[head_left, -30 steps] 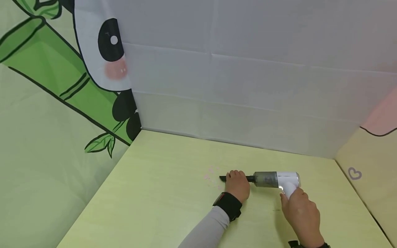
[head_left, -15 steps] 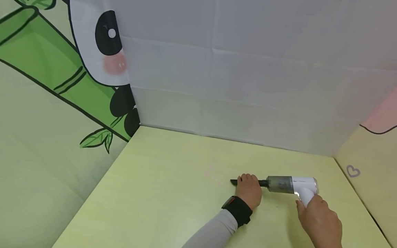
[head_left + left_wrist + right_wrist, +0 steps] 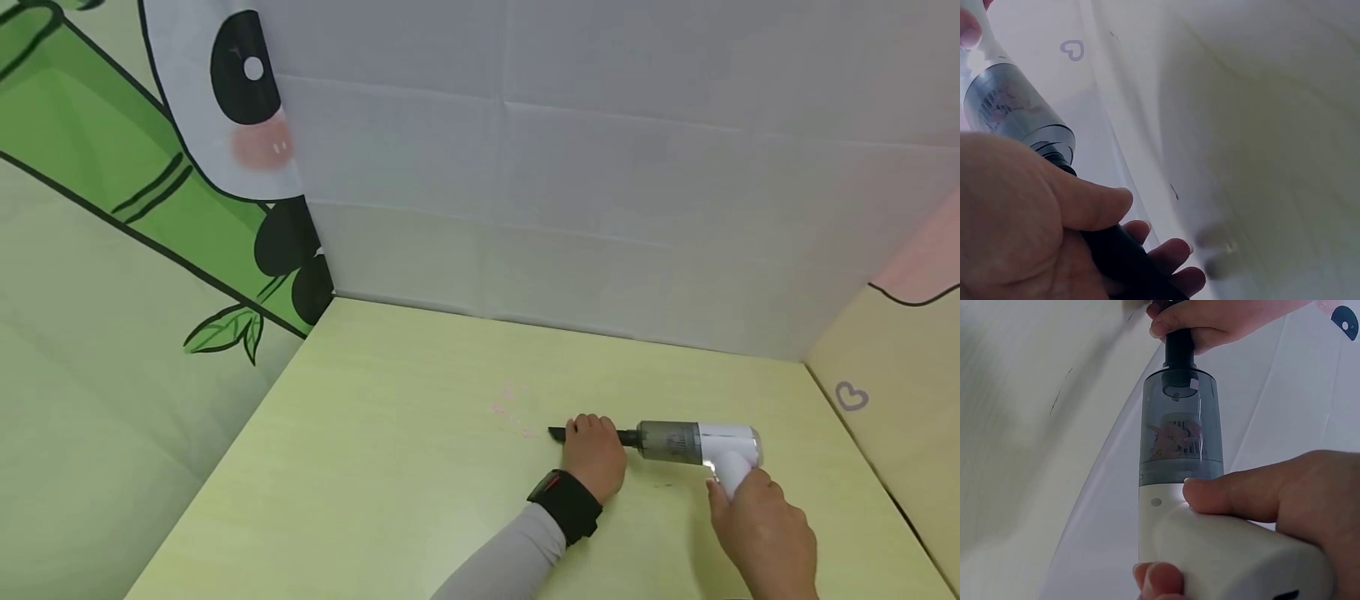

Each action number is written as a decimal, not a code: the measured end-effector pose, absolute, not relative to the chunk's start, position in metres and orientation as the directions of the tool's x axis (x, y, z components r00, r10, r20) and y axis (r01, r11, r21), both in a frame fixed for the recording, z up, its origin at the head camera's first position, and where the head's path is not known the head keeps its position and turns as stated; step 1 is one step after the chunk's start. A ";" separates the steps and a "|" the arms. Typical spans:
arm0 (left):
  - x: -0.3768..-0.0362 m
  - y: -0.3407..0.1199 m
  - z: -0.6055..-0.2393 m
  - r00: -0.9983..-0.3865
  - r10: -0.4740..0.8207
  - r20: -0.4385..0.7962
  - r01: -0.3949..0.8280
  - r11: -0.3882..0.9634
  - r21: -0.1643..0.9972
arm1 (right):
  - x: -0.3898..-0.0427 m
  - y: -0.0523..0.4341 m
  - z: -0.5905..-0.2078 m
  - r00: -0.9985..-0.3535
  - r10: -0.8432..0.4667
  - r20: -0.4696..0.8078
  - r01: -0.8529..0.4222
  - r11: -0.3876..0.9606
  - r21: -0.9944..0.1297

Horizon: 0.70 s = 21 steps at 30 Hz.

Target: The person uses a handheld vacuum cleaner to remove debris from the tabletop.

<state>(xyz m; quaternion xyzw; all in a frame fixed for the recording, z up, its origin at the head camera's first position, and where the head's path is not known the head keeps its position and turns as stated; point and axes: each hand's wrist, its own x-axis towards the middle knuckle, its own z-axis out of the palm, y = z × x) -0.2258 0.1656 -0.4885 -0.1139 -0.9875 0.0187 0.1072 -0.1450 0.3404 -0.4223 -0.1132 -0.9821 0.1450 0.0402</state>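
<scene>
A handheld vacuum cleaner [image 3: 671,442] with a white body, a smoky see-through dust cup and a black nozzle [image 3: 556,434] lies nearly level over the yellow table. Around the nozzle curls my left hand [image 3: 594,457], thumb and fingers gripping it in the left wrist view. My right hand [image 3: 765,525] holds the white handle, its thumb [image 3: 1229,499] against the body near a lit spot. Pink scraps [image 3: 1175,437] are inside the dust cup [image 3: 1182,412]. A few small pink scraps [image 3: 497,408] lie on the table just left of the nozzle tip.
The pale yellow table [image 3: 337,467] meets a grey-white cloth wall [image 3: 570,183] at the back. A printed green cloth [image 3: 75,333] stands on the left, and a cream panel with a purple heart [image 3: 852,396] on the right. Small dark marks [image 3: 663,485] show on the tabletop.
Both hands moved the vacuum cleaner to the right, away from the pink scraps, then slightly back left. The head view has shifted a little. Both hands keep their hold.
</scene>
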 end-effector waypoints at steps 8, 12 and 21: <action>-0.217 0.149 -0.483 -0.949 0.233 0.210 0.230 0.972 -0.040 | -0.141 0.328 -0.428 -0.974 0.218 0.068 0.189 0.937 -0.293; -0.209 0.139 -0.487 -0.942 0.250 0.225 0.249 0.968 -0.034 | -0.128 0.315 -0.431 -0.969 0.232 0.090 0.195 0.933 -0.301; -0.191 0.115 -0.487 -0.927 0.291 0.237 0.302 0.953 0.012 | -0.100 0.286 -0.435 -0.949 0.256 0.182 0.198 0.938 -0.286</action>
